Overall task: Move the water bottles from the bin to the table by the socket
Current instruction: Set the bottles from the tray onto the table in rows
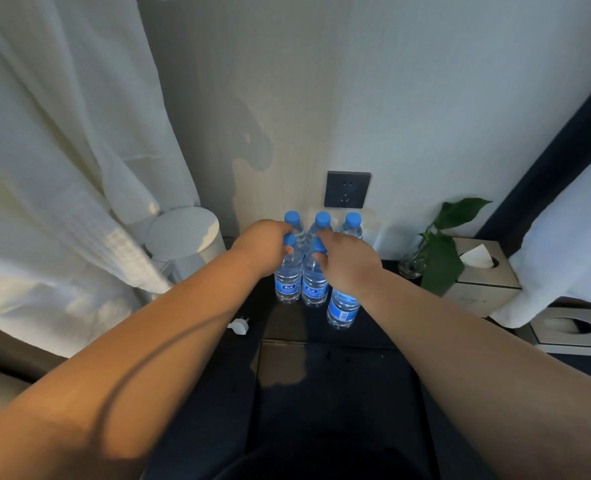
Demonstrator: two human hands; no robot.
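Note:
Several clear water bottles with blue caps and blue labels stand on the dark table [321,375] below the dark wall socket [346,189]. Three form a back row [322,220] against the wall. My left hand [262,244] grips the cap of the front left bottle [288,284]. My right hand [349,263] pinches the cap of the front middle bottle [314,287] between thumb and forefinger. A third front bottle [343,310] stands nearer to me, its top hidden under my right hand.
A white round lidded bin [183,233] sits left of the table beside a white curtain [62,168]. A white plug adapter [239,325] lies on the table's left edge. At the right stand a plant in a glass vase [439,251] and a tissue box [484,275].

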